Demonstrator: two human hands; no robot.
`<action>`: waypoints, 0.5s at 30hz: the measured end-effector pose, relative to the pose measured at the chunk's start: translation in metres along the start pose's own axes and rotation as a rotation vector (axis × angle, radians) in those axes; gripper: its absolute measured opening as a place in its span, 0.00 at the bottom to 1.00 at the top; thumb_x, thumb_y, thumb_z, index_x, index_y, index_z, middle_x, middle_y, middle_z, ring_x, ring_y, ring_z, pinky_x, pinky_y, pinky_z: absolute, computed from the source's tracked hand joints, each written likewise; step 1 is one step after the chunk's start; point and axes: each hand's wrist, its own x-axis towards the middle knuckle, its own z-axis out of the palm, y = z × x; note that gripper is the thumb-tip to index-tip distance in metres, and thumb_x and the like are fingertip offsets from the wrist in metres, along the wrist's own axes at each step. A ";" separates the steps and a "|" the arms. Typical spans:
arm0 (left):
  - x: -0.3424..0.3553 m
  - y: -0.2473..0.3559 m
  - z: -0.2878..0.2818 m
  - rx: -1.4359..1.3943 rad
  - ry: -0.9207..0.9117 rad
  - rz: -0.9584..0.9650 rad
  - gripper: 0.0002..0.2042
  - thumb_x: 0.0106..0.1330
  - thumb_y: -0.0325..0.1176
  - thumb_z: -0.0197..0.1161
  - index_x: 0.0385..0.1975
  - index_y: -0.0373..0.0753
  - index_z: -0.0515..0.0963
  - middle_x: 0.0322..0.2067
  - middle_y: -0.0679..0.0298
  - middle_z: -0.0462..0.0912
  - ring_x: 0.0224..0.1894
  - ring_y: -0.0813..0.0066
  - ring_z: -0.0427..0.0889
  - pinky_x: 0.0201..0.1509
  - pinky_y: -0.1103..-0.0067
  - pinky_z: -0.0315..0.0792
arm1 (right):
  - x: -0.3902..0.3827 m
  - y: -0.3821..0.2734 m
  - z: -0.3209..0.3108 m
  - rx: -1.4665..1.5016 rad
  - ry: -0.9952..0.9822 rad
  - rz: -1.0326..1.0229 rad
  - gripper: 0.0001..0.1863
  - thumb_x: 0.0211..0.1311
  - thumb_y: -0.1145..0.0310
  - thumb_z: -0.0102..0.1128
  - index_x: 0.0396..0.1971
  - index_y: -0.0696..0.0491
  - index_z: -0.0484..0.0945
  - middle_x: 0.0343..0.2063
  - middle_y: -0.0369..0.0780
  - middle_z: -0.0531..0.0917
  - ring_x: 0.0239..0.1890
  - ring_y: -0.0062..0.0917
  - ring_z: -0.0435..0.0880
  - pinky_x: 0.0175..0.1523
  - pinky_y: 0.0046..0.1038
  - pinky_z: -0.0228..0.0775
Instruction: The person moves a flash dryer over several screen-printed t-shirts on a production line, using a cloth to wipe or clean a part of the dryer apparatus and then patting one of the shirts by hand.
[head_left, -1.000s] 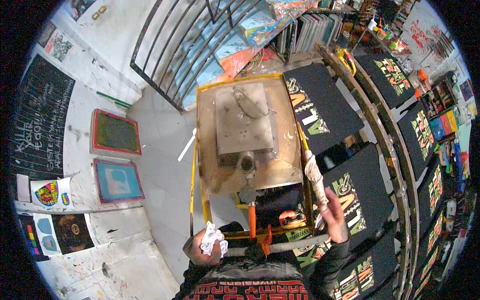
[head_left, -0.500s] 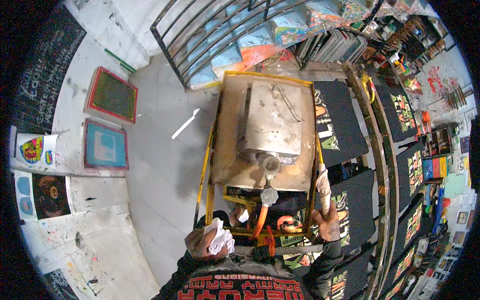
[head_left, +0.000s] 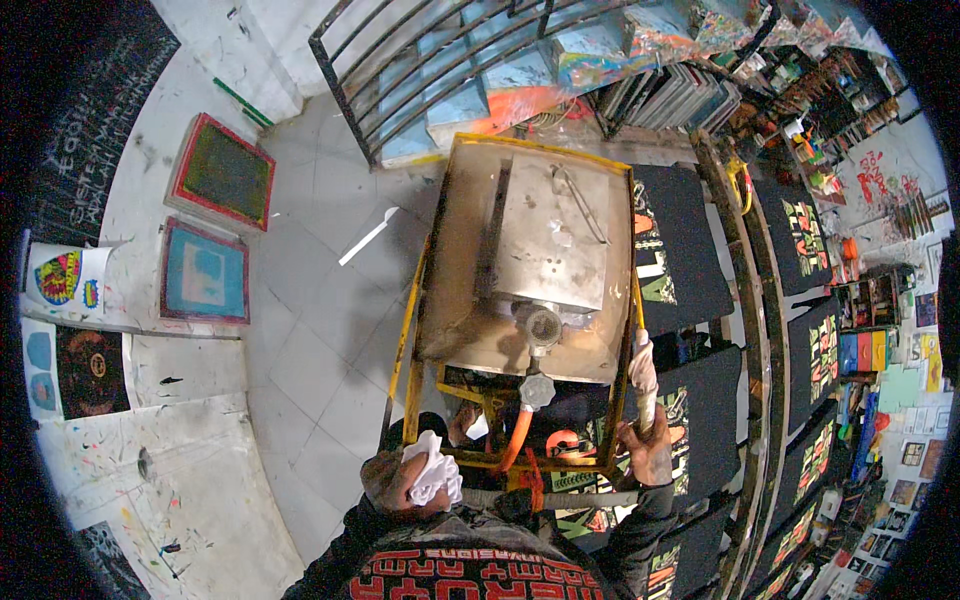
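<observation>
In front of me stands a heater-like metal unit (head_left: 553,230), a box on a wide brownish plate with a yellow frame (head_left: 414,400) around it. My left hand (head_left: 390,480) is closed around a bunched white cloth (head_left: 434,472) at the frame's near left corner; the cloth hides what lies under it. My right hand (head_left: 648,452) grips a cloth-wrapped handle (head_left: 643,372) along the right side. Between my hands, a grey knob (head_left: 537,391) sits on the unit's near end, and an orange hose (head_left: 516,440) runs down from it.
Black printed shirts (head_left: 685,250) lie in rows close along the right, with a long wooden rail (head_left: 765,340) between them. Two framed screens (head_left: 205,272) lean at the left wall above a paint-stained white table (head_left: 190,490). Blue stairs behind a black railing (head_left: 375,110) stand ahead.
The view has turned slightly, so the left wall's screens sit higher. Both hands have shifted a little left in the picture and keep their hold on the cloth and the handle.
</observation>
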 end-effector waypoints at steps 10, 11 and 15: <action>0.009 0.047 0.022 0.451 0.246 0.204 0.11 0.68 0.43 0.57 0.27 0.45 0.71 0.22 0.69 0.73 0.22 0.71 0.68 0.27 0.72 0.65 | -0.004 -0.022 0.027 0.822 0.069 0.152 0.29 0.65 0.75 0.62 0.62 0.64 0.61 0.49 0.44 0.78 0.47 0.25 0.78 0.51 0.26 0.72; 0.006 0.056 0.008 0.119 0.207 -0.121 0.13 0.68 0.45 0.59 0.24 0.46 0.70 0.21 0.69 0.72 0.21 0.70 0.67 0.26 0.71 0.64 | -0.006 -0.025 0.031 0.763 0.072 0.142 0.29 0.65 0.76 0.62 0.62 0.65 0.61 0.50 0.45 0.78 0.48 0.25 0.78 0.52 0.26 0.71; -0.001 0.081 -0.007 0.862 0.227 0.131 0.13 0.60 0.40 0.63 0.36 0.37 0.73 0.28 0.61 0.78 0.27 0.66 0.76 0.31 0.72 0.72 | -0.015 0.005 0.045 -0.023 0.084 0.005 0.31 0.67 0.78 0.58 0.65 0.68 0.56 0.50 0.47 0.77 0.48 0.27 0.80 0.52 0.26 0.74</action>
